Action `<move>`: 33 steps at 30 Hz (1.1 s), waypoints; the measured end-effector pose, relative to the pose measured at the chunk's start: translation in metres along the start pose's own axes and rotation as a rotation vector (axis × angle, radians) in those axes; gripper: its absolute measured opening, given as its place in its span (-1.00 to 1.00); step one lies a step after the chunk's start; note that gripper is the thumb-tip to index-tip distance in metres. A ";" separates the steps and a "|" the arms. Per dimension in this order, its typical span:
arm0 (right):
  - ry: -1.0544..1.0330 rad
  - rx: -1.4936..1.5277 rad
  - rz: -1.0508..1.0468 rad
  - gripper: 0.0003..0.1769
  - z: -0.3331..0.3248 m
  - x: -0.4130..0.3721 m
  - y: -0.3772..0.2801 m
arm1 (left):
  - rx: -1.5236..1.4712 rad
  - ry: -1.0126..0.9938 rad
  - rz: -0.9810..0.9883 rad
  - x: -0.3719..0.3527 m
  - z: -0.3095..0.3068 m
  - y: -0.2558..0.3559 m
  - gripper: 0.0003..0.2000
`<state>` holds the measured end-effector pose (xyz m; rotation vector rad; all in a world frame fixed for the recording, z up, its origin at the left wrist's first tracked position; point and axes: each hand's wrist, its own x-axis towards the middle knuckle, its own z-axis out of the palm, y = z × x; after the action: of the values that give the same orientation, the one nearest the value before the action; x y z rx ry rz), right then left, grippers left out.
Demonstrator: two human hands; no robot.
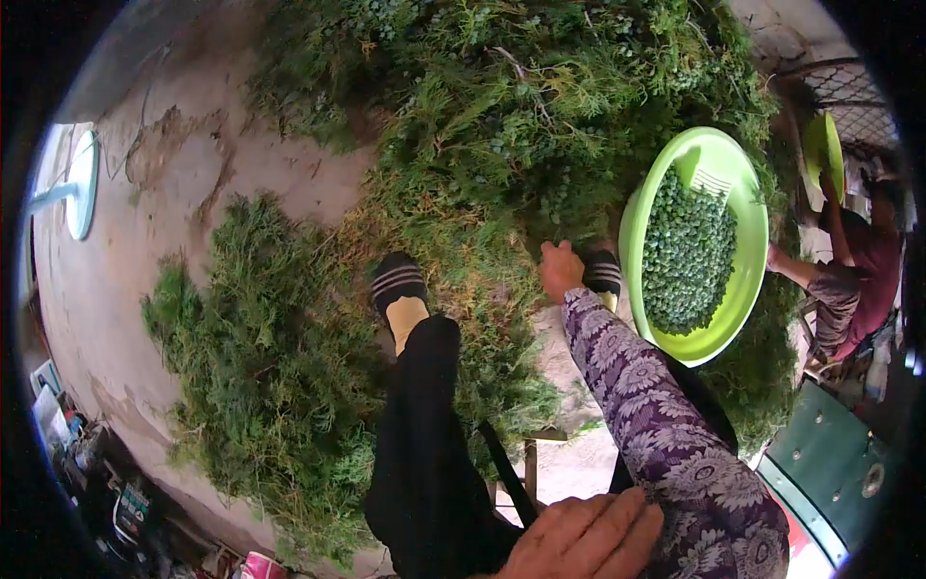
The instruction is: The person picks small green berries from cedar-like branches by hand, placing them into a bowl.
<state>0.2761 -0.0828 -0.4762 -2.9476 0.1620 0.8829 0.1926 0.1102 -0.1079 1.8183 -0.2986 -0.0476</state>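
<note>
My right hand [561,271], at the end of a purple floral sleeve [641,396], reaches down beside my right shoe. Its fingers are curled at the edge of the cut evergreen branches [492,207]; what they hold, if anything, is hidden. Near the bottom of the view my left hand [584,538] lies against the sleeve of my right arm, fingers side by side and fairly straight, with nothing visible in it. Right of my right hand stands a lime-green basin [750,280], partly filled with small green berries [687,256]. A slotted part [712,183] shows at its upper inside.
More cut branches [270,376] lie in a heap on the left of the concrete floor [116,318]. Another person [863,275] sits at the far right near a second green basin [823,159]. A green panel [830,463] stands lower right; assorted clutter [116,502] lines the lower left.
</note>
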 end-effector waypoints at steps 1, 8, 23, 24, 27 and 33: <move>-0.032 -0.043 -0.034 -0.63 0.001 -0.003 -0.001 | -0.042 -0.050 -0.023 0.001 -0.004 0.001 -0.65; -0.063 0.104 -0.042 -0.65 0.011 -0.001 -0.003 | -0.079 -0.037 0.004 -0.001 -0.008 0.003 -0.65; -0.115 0.214 0.193 -0.76 0.015 -0.004 -0.025 | -0.140 0.139 -0.059 -0.004 -0.023 0.001 -0.65; -0.115 0.212 0.192 -0.76 0.023 -0.004 -0.021 | -0.159 0.086 -0.073 -0.003 -0.029 0.002 -0.65; 0.082 0.359 0.043 -0.83 0.033 -0.010 -0.013 | -0.163 0.097 -0.060 -0.009 -0.023 0.001 -0.65; -0.554 1.660 0.362 -0.89 -0.049 -0.044 -0.008 | -0.040 -0.064 -0.104 -0.015 -0.020 0.003 -0.70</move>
<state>0.2668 -0.0752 -0.4111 -1.1232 0.8620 0.8478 0.1813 0.1323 -0.1015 1.7937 -0.2467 -0.1841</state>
